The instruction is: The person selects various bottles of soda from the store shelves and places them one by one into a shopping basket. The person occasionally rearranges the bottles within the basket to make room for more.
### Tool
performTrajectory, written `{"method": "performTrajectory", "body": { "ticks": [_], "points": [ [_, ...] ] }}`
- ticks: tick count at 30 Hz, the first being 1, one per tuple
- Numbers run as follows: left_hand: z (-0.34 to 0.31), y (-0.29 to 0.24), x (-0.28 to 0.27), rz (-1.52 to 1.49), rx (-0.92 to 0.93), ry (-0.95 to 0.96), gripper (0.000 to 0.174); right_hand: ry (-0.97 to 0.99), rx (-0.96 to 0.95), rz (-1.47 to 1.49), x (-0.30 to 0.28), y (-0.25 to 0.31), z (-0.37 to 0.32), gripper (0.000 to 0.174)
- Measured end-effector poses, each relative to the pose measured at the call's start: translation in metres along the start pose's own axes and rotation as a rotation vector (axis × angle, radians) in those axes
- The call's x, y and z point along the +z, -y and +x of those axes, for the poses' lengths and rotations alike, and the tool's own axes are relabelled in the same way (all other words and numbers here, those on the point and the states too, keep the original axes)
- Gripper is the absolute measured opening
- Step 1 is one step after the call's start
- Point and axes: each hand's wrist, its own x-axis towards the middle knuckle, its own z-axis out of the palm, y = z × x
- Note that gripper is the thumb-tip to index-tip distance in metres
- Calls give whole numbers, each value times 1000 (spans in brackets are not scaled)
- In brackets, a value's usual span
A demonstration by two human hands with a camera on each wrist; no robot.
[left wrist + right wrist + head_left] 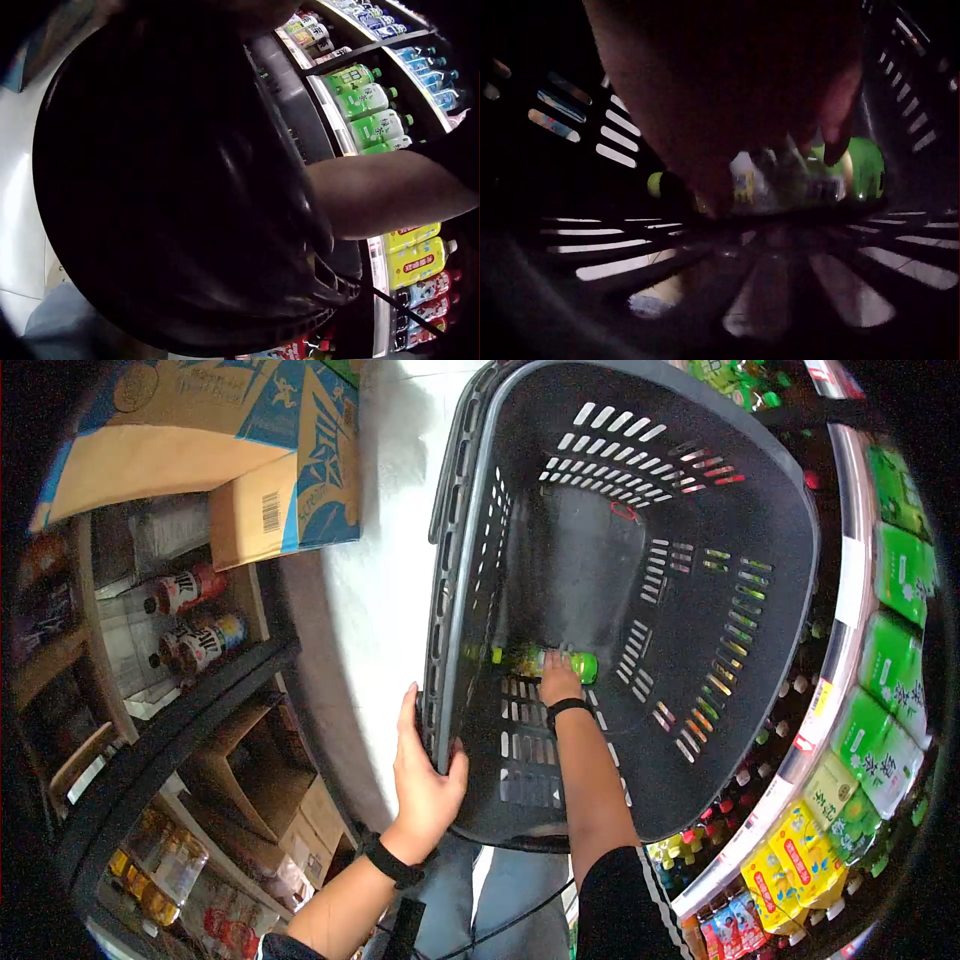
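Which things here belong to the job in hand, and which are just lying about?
Seemingly in the job:
- basket
- left hand, gripping its rim
- bottle inside
- right hand, on the bottle

Seemingly just about:
- cardboard box
- green packs
- yellow packs

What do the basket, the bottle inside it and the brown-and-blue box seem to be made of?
The basket looks like hard moulded plastic, dark with a soft sheen: its slots are cut cleanly through the walls.
The bottle is probably smooth, glossy plastic, going by its highlights, though glass can't be ruled out.
The box looks like matte printed cardboard, with bare brown panels.
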Motion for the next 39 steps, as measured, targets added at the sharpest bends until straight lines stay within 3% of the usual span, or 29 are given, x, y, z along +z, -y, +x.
{"method": "performTrajectory", "body": {
  "ticks": [3, 6, 8, 10, 12, 16, 20, 23, 32, 36, 39],
  "points": [
    [-2, 0, 4, 32, -8, 10, 77, 367, 26, 154, -15, -7, -26, 78],
    [-1, 6, 5, 63, 38, -3, 76, 529, -113, 164, -30, -12, -61, 78],
    [1, 8, 5, 46, 26, 35, 76, 564, -196, 274, -27, -16, -77, 77],
    [2, 6, 6, 52, 95, 22, 77, 515, -308, 464, -49, -18, -123, 76],
    [3, 8, 5, 34, 144, 12, 81, 423, -405, 603, -37, -13, -158, 77],
    [-7, 27, 4, 7, 182, 27, 82, 499, -540, 610, -86, 0, -264, 79],
    [-42, 50, 0, -17, 242, 10, 82, -30, -399, 296, -12, 4, -332, 72],
    [-73, 69, 1, -29, 192, -11, 83, -291, -369, 205, 33, 14, -359, 64],
    [-150, 126, 17, -136, 181, -35, 81, -591, 20, -10, 104, 41, -428, 53],
    [-201, 127, 35, -212, 62, -32, 79, -558, 20, -18, 124, 8, -453, 53],
    [-230, 145, 41, -187, 90, -47, 80, -513, -8, -52, 139, -2, -464, 54]
  ]
}}
